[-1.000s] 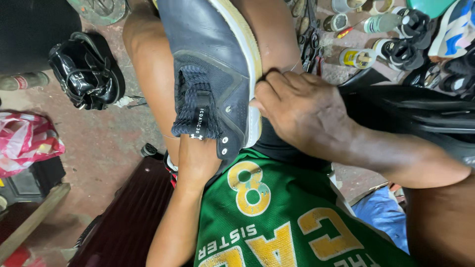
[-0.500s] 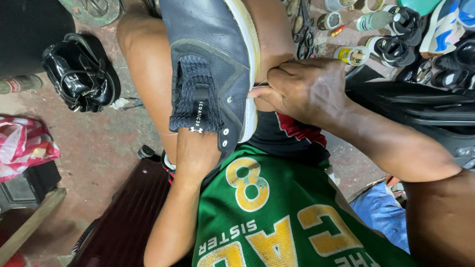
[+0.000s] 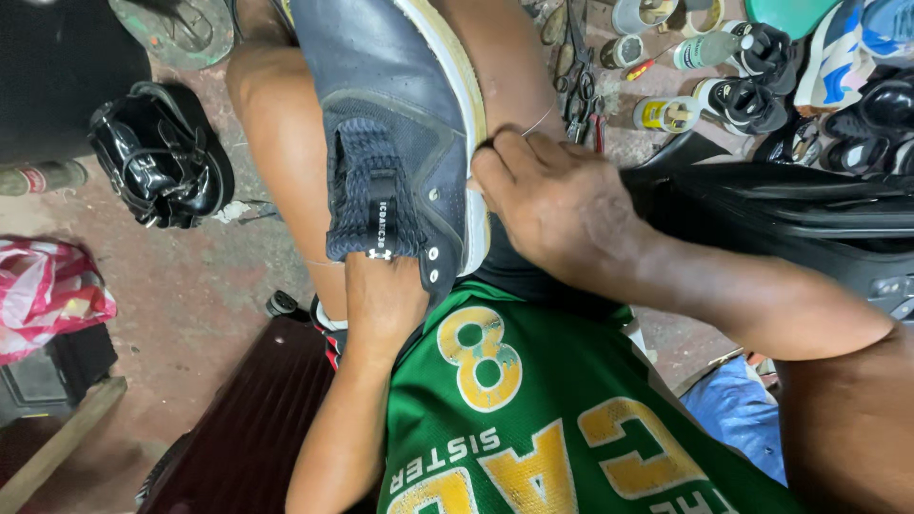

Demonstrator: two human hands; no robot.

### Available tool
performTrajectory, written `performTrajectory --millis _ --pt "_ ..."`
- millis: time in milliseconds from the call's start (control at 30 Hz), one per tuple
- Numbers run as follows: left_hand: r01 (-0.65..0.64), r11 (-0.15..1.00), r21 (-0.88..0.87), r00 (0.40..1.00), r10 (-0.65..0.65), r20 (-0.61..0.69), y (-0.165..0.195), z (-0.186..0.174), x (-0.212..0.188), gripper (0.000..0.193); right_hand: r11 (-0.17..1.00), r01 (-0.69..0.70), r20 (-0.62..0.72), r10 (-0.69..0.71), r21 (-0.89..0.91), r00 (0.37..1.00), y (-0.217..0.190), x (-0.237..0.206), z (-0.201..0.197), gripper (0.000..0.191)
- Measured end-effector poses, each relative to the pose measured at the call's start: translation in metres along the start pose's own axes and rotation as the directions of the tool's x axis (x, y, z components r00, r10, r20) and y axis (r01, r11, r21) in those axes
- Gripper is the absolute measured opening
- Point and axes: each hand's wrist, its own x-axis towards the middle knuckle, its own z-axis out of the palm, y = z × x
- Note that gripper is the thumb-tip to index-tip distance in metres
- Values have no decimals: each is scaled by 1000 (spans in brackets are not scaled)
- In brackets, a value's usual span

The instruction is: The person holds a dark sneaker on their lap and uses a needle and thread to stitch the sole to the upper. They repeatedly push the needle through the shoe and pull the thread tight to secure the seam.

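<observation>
The right hand [image 3: 562,205] has slid down the dark sneaker's [image 3: 400,124] sole edge, pinching thread; the left hand [image 3: 381,300] is hidden inside the sneaker, its grip unclear.

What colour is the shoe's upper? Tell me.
Dark navy blue upper on the shoe, clearest in the head view.

Worn reddish concrete floor [image 3: 190,286], dark maroon case [image 3: 248,428] lower left, dim indoor light

bare floor [image 3: 190,286] left, bottles [image 3: 666,112] crowd right
</observation>
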Motion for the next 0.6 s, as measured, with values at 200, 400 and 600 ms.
performTrajectory --millis 200,400,600 --pt "225 971 79 970 -231 73 -16 -4 -4 23 999 41 68 -42 10 997 19 2 13 35" --pt "-20 1000 -4 999 20 30 -19 -6 -2 23 996 82 94 -85 38 992 44 1 17 46" --pt "366 923 122 925 -375 64 30 -32 -14 22 993 -21 256 -9 115 967 67 -11 -3 34"
